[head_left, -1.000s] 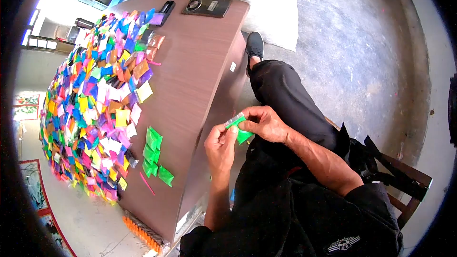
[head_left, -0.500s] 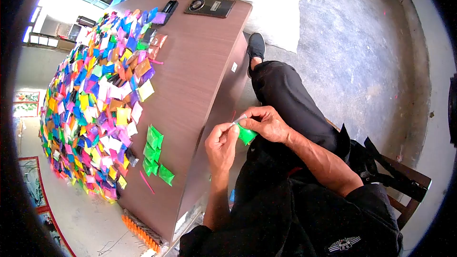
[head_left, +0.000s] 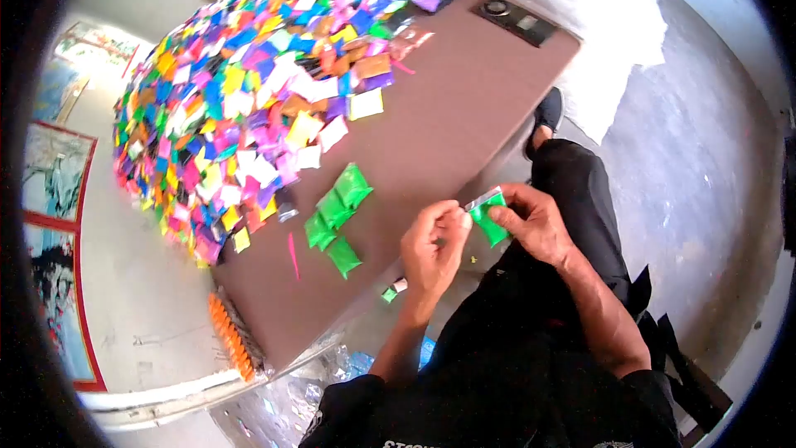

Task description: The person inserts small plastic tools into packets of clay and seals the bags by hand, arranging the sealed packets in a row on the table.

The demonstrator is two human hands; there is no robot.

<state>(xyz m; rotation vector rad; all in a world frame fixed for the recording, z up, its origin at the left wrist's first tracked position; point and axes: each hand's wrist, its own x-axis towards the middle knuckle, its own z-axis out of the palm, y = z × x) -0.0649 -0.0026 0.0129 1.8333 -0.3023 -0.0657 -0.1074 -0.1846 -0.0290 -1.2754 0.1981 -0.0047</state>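
Observation:
A small bright green packet (head_left: 491,228) with a clear top strip is held above my lap. My right hand (head_left: 537,222) grips it at its right side, thumb across the front. Thumb and forefinger of my left hand (head_left: 435,245) are pinched at the left end of the clear strip. On the table beside my left hand lie several similar green packets (head_left: 343,203), grouped close together. A thin pink stick (head_left: 293,255) lies left of them.
A large heap of multicoloured packets (head_left: 249,108) covers the far side of the brown table (head_left: 439,133). A dark flat device (head_left: 518,21) lies near the table's corner, beside white plastic sheeting (head_left: 613,50). An orange bristly object (head_left: 230,336) stands by the near edge.
The head view has turned, so the table and hands appear shifted to the right. The green packet's clear strip now shows more fully between my hands, which have moved slightly apart.

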